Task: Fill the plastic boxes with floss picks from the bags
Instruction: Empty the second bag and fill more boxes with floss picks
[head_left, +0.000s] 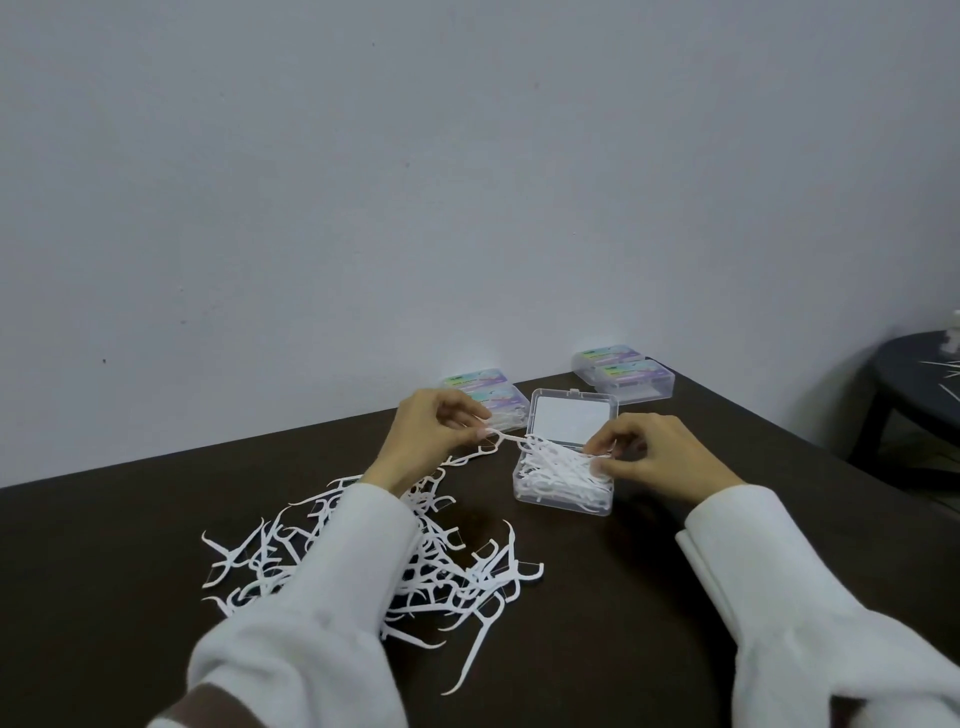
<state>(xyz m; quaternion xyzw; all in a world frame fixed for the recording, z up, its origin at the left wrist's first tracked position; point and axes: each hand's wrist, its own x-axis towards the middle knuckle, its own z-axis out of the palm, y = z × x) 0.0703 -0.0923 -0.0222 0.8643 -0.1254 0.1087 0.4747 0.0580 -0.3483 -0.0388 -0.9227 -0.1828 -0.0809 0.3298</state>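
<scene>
A dark brown table (156, 545) ran from the near edge to a pale grey wall (363, 182) on the far side. On its left half lay a loose heap of white floss picks (457, 577), tangled over one another, with a few stragglers at the near right of the heap, one long pick pointing toward the near edge. A white sleeve (332, 597) crossed over the heap.

The left hand (431, 441) hovered just beyond the heap, thumb and forefinger pinching a single pick (511, 438) by one end; the pick reached rightward to the rim of the open box. Behind that hand, against the wall, stood two closed boxes with coloured labels (488, 397) (they looked stacked or set close together, though which could not be told).

At the centre right sat the open clear plastic box (563, 480), its lid (571, 423) tilted up on the far side, the tray already heaped with white picks. The right hand (654, 460) rested at the box's right edge, fingers curled and pinching at the picks inside; exactly how many it held could not be told.

Farther right, near the table's far corner, two more closed labelled boxes (631, 384) sat touching each other. Beyond the table's right edge stood a round dark side table (914, 384), with a few thin white pieces on its top.
</scene>
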